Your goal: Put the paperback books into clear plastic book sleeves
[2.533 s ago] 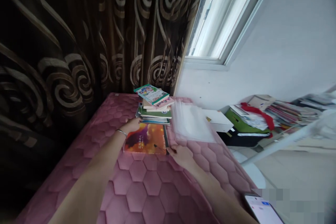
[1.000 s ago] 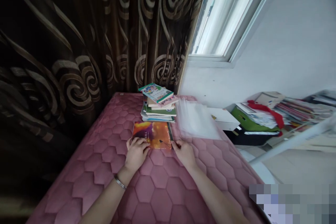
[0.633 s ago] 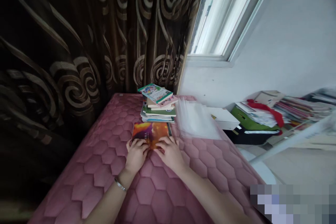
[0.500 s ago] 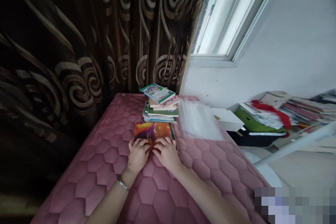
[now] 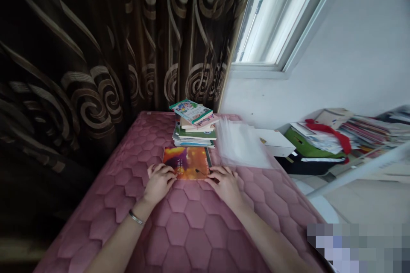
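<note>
An orange and purple book (image 5: pixel 187 162) lies flat on the pink quilted mattress (image 5: pixel 179 226). My left hand (image 5: pixel 158 181) rests at the book's near left corner, fingers curled onto its edge. At the near right corner my right hand (image 5: pixel 226 181) lies the same way, fingertips touching the cover. Neither hand lifts the book. A silver bracelet circles my left wrist.
Behind the book stands a stack of books (image 5: pixel 194 128). To its right lies a pile of clear plastic sleeves (image 5: pixel 240 147). A dark patterned curtain (image 5: pixel 112 42) hangs at the back, a window (image 5: pixel 272 17) beside it. Boxes and papers (image 5: pixel 320 140) clutter the floor at right.
My hands were together at the middle of the book's near edge half a second ago; they have slid apart to its two near corners. The book has stayed flat.
</note>
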`<state>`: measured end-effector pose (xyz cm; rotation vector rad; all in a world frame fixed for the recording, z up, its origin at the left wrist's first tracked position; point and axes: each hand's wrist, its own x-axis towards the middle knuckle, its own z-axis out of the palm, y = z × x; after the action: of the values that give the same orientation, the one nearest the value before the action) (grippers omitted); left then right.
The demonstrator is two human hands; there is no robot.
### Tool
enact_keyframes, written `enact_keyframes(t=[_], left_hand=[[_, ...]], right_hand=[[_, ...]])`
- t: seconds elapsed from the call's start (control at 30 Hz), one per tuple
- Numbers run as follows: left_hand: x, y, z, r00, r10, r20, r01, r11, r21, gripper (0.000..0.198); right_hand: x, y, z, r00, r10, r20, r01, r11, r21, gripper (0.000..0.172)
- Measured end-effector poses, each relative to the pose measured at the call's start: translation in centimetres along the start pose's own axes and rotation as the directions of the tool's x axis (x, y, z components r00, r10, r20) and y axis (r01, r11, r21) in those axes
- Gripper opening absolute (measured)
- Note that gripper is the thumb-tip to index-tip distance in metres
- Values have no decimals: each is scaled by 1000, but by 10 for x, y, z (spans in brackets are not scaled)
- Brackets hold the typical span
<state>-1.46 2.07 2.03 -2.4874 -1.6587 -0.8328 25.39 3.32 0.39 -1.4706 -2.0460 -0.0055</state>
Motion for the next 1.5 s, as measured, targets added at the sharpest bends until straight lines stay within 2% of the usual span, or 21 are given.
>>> enact_keyframes(t=[0.2, 0.53, 0.73, 0.87, 0.97, 1.03, 1.17, 1.27, 1.37, 1.5], left_hand=[[-4, -18, -12, 999, 33, 37, -33, 999, 6, 14], [-11, -28, 0, 996, -85, 25, 87, 991, -106, 25], [-13, -37, 0, 974, -201, 101, 216, 960, -180, 33], [-16, -40, -3, 976, -195, 100, 211, 959, -189, 40], [-15, -32, -10, 986, -138, 92, 151, 977, -150, 49], [-12, -19, -13, 991, -84, 102, 94, 990, -100, 49], [2, 17, -7, 995, 20, 93, -15, 999, -51, 36], [13, 35, 6, 997, 22, 71, -20, 999, -33, 21], [18, 40, 14, 999, -8, 49, 9, 1000, -22, 12], [18, 36, 17, 999, -3, 37, 4, 999, -35, 6]], right_hand=[[-5, 17, 0, 999, 33, -3, -33, 999, -14, 14], [-6, 20, -1, 998, 45, 42, -45, 999, 20, 15], [-6, 21, 1, 995, 64, 72, -67, 997, 31, 17], [-7, 20, -2, 995, 61, 80, -62, 998, 18, 18], [-5, 15, -9, 994, 38, 104, -37, 999, -9, 20], [-3, 6, -12, 990, -6, 138, 10, 1000, -30, 18], [4, -21, -6, 980, -108, 170, 114, 993, -25, 20], [9, -42, 8, 978, -138, 158, 138, 990, 12, 18], [13, -52, 21, 982, -142, 124, 137, 990, 44, 8], [15, -51, 29, 986, -136, 93, 130, 989, 68, 3]])
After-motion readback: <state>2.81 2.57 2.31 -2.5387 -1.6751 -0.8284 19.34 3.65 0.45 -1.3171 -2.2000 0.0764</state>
